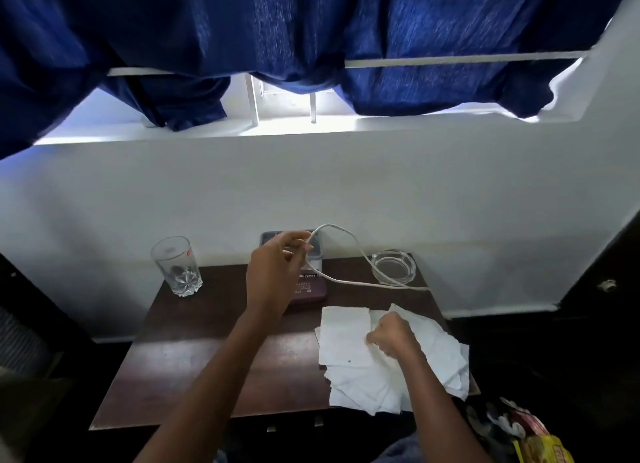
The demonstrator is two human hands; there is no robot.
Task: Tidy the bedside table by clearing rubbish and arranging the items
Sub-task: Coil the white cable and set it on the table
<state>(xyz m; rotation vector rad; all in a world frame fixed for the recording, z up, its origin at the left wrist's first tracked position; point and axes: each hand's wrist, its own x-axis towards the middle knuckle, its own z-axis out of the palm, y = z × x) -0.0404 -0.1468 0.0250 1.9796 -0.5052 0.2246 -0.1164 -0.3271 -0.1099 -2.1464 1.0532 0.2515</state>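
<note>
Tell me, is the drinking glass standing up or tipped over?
Upright. The glass stands on its thick base on the table, with its open mouth facing up.

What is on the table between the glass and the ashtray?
Head view: between glass and ashtray, the left hand grips a white cable above a dark box.

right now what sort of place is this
Probably a bedroom, perhaps a hotel room: a small dark wooden bedside table stands against a white wall under a window with blue curtains, and it carries a drinking glass, a glass ashtray and part of a white cable.
</note>
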